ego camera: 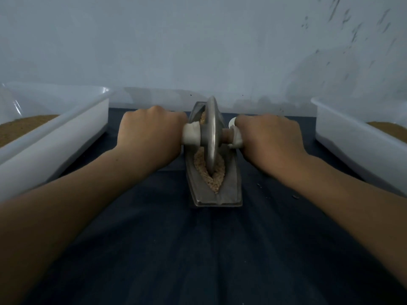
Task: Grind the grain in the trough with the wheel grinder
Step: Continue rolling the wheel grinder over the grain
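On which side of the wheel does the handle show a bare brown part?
The right handle, beside the right hand; the left handle is wrapped white.

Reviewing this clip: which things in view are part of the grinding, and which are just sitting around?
In use: wheel grinder, trough, grain, left hand and right hand gripping its handles.

Lying about: left white tub and right white tub, each holding brown material; dark cloth underneath.
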The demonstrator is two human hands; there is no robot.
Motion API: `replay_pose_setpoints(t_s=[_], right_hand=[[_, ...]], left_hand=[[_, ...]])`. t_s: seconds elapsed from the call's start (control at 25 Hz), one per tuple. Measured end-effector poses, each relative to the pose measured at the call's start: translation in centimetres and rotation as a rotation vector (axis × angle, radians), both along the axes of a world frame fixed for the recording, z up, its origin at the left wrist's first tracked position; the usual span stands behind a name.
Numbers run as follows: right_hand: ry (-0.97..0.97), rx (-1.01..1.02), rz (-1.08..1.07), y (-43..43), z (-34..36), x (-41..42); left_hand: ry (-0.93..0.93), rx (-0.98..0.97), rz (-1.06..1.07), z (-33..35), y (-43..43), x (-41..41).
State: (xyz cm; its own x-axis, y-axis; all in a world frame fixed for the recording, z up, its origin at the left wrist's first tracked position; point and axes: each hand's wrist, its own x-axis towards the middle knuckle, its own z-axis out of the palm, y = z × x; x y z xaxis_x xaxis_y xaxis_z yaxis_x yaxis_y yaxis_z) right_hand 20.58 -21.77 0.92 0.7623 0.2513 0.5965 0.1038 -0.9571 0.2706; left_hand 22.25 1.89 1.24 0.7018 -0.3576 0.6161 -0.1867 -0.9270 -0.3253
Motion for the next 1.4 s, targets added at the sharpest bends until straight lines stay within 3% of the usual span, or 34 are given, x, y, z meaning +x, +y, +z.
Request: replay_pose_setpoints(t_s=[0.28,0.64,0.8,0.92,1.04,1.24,1.32,1.4], right_hand=[[0.109,0.007,-0.063,1.9,2.1,5.0],[0.014,-0.089,-0.043,0.4,1.2,-1.5],[0.018,-0.020,-0.077,1.3,1.0,2.7],[0.124,0.061,-0.084,1.8,1.7,5.1],[0.167,0.072,-0.055,1.3,1.3,3.7],[-0.003,-0.041,0.020,-0.1,0.6,-1.4],[-0.026,-0.013,-0.019,-0.2,0.2,-1.1],[0.008,0.043,-0.046,0.5,0.0,0.7]], left_hand=[[0.155,-0.167,0.051,0.3,-1.3,4.9],[0.014,-0.008,-0.027,0.0,0.8,-1.2],[0.077,-0.109,0.037,-0.5,-0.2,2.1],[0.177,-0.100,0.094,1.0,-1.8,4.5],[0.159,-0.036,0.075,1.6,-2.0,3.3],[0.026,0.050,-0.070,0.5,1.4,-1.6],[-0.049,0.056,-0.071,0.7,1.0,-0.9],[-0.006,0.035,-0.023,0.6,-0.2,1.1]])
